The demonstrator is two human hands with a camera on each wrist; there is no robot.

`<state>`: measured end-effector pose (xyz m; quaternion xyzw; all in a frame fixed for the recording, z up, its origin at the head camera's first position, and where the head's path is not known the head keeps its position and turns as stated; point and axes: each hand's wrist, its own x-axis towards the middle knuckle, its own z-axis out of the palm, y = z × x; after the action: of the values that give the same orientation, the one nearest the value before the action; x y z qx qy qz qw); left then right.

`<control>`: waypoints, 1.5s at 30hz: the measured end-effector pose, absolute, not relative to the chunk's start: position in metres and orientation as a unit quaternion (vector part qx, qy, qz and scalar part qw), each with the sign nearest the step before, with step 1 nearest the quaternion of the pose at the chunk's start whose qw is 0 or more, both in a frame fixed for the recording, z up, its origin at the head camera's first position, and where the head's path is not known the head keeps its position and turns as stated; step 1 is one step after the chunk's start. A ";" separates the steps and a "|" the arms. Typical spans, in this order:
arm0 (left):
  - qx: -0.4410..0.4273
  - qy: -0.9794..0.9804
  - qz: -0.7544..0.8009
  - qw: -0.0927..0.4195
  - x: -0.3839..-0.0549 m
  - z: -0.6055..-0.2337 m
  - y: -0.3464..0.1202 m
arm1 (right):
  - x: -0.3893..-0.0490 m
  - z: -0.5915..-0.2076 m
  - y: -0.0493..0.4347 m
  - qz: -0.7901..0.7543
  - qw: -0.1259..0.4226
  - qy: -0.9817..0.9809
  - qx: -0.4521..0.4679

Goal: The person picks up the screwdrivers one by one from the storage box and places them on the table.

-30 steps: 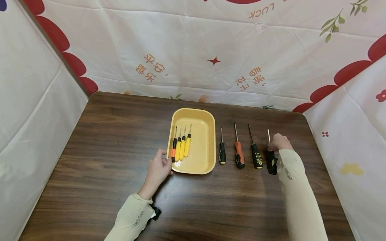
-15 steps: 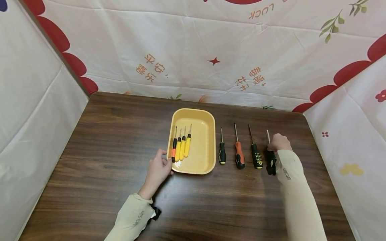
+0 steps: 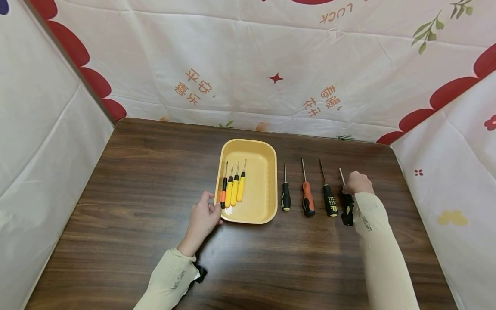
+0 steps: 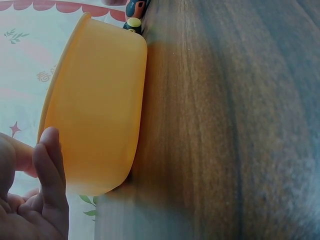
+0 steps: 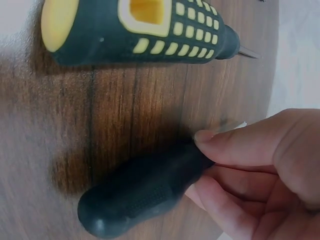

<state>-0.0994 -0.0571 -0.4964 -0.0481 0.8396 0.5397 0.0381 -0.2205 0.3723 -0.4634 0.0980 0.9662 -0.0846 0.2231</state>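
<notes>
My left hand [image 3: 204, 215] grips the near left corner of a yellow plastic tray [image 3: 267, 217], thumb at the rim; the tray's outer wall [image 4: 100, 100] fills much of the left wrist view. Inside the tray lie several small screwdrivers: one black and orange [image 3: 223, 191], the others yellow [image 3: 234, 191]. At the right, my right hand [image 3: 358, 183] pinches a black-handled screwdriver [image 5: 145, 185] where handle meets shaft. Its handle points toward me, and the fingers hide part of the shaft. Whether it touches the table I cannot tell.
Between tray and right hand, three screwdrivers lie in a row on the brown wooden table [image 3: 271, 262]: a small black one [image 3: 285, 198], an orange and black one [image 3: 308, 200], and a black one with yellow squares [image 3: 330, 202]. Printed white cloth [image 3: 248, 64] surrounds the table.
My right hand has shifted slightly left with the screwdriver, whose tip has swung a little left. The left hand and tray have not moved.
</notes>
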 end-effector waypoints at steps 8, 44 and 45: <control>-0.046 0.841 0.538 0.038 -0.099 -0.497 -0.057 | -0.218 -0.461 0.369 -0.077 0.219 0.967 0.105; -0.047 0.835 0.547 0.039 -0.098 -0.496 -0.058 | -0.219 -0.467 0.372 -0.087 0.209 0.965 0.136; -0.047 0.835 0.546 0.040 -0.098 -0.496 -0.058 | -0.219 -0.467 0.373 -0.087 0.209 0.965 0.136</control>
<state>-0.0984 -0.0577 -0.4959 -0.0470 0.8352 0.5465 0.0395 -0.2193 0.3728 -0.4669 0.1360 0.9646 -0.0872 0.2086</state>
